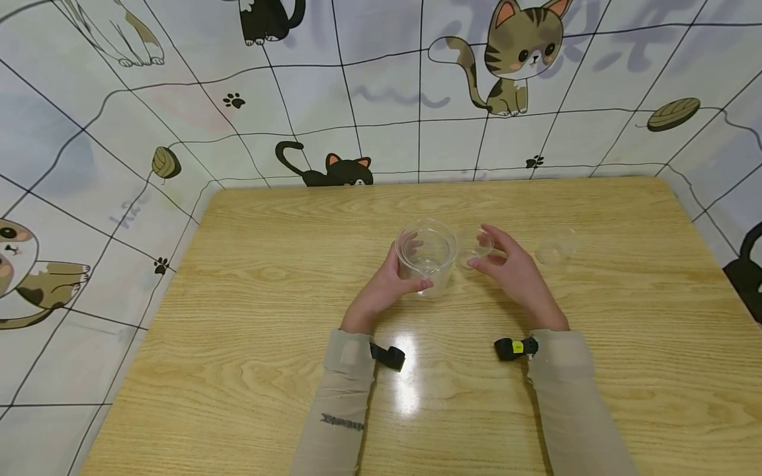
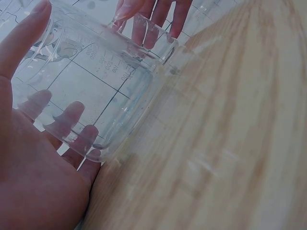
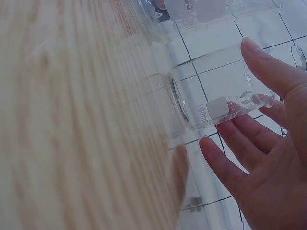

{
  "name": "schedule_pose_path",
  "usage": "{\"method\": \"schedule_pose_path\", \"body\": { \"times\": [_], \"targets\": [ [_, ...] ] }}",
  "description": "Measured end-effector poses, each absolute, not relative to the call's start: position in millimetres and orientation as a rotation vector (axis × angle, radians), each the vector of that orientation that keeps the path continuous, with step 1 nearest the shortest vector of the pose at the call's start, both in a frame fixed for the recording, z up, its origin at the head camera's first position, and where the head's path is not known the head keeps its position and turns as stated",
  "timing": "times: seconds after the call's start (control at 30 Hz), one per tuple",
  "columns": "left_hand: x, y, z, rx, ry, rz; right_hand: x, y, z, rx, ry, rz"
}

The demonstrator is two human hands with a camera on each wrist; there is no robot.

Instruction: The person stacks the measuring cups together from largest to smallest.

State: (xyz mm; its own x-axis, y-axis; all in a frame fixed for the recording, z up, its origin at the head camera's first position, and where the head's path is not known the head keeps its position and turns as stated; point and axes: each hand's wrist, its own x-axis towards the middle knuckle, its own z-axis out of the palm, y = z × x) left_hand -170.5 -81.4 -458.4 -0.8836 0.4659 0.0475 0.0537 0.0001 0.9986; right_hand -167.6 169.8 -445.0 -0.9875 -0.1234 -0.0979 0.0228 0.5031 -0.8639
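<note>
On the far half of the table (image 1: 250, 330), a little right of its middle: a large beaker (image 1: 437, 261), clear glass, wide round mouth with a flared rim, straight walls. Pale printed scale (image 2: 108, 64) on its side, numerals reading reversed from the left wrist. It stands upright; the wall grid shows through it.

Just to its right, a narrow gap between them, a small beaker (image 3: 211, 84): also clear, with a thin lip, a white "100ml" mark and a blank pale patch (image 3: 217, 106). It looks upright too.

Left hand (image 1: 385, 285) part-curled, gripping the large beaker from the left, thumb on the near side, fingers round the far wall and visible through the glass. Right hand (image 1: 513, 266) about half open, holding the small beaker between thumb and fingers from the right.

Farther right, past the right hand, a third clear round glass vessel (image 1: 556, 248), faint against the wood; any markings too small to tell.

Nearer: two beige sleeves (image 1: 571, 403), a black strap (image 1: 389, 357) at each cuff, the right one with a yellow patch (image 1: 518, 347). Far side: pale wall (image 1: 387, 86), black grid lines, cartoon cats (image 1: 514, 56).
</note>
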Motion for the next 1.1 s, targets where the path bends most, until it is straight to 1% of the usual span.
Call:
{"method": "schedule_pose_path", "body": {
  "times": [0.2,0.43,0.8,0.97,1.1],
  "targets": [
    [-170.6,-81.4,-459.6,0.541,1.978,1.963,-167.0,169.9,-445.3,-0.096,2.602,-1.491],
    [-162.0,-82.6,-434.3,0.550,1.938,1.927,-166.4,170.3,-444.5,-0.103,2.602,-1.495],
    [-169.8,-81.5,-459.6,0.513,2.022,1.926,-165.6,172.5,-442.3,-0.103,2.559,-1.495],
    [-170.5,-81.8,-458.7,0.514,2.035,1.907,-166.0,173.1,-442.1,-0.117,2.573,-1.503],
    [-168.1,-82.6,-449.6,0.504,2.001,1.899,-166.0,172.7,-442.1,-0.113,2.588,-1.491]
  ]
}}
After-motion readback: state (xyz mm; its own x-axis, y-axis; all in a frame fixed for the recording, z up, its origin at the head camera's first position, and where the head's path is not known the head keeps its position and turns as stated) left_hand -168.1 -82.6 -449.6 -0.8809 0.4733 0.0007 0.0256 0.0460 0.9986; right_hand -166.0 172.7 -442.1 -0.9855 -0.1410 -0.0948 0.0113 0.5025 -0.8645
